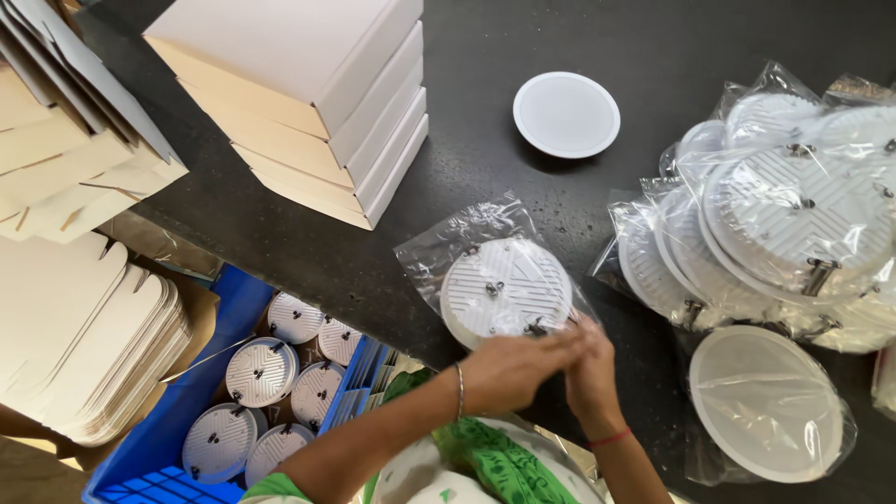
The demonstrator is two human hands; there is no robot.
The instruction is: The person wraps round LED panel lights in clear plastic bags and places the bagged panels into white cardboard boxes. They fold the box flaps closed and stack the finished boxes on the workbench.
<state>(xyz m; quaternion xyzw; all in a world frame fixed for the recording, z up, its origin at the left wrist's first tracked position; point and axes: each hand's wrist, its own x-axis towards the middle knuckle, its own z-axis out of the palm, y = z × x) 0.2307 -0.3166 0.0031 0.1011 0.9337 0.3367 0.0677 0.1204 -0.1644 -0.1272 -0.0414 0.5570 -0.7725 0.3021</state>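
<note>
Dark stone-like worktop [523,205] fills most of the frame, crowded with packing stock. Nearest, at the lower centre, the left hand [511,369] and the right hand [590,369] meet with fingertips pressed together, pinching the open edge of a clear plastic bag [446,245]; both are closed on that film, apparently to hold the mouth while the contents sit flat. Inside the bag, just above the hands, lies a round white lamp fitting [505,289], ribbed back up with its spring clips showing. At the lower right a bagged disc [767,403] lies smooth face up, and above it, along the right edge, a heap of bagged fittings [793,219] overlaps loosely, probably set aside within easy reach. At the lower left, below the table edge, a blue crate [219,392] holds unbagged fittings standing packed together. Left of it rest flat cardboard blanks [79,345]. Farther off, at the upper centre, one bare white disc [566,114] lies alone, and at the upper left a stack of white boxes [308,103] sits squared up beside more folded card.
</note>
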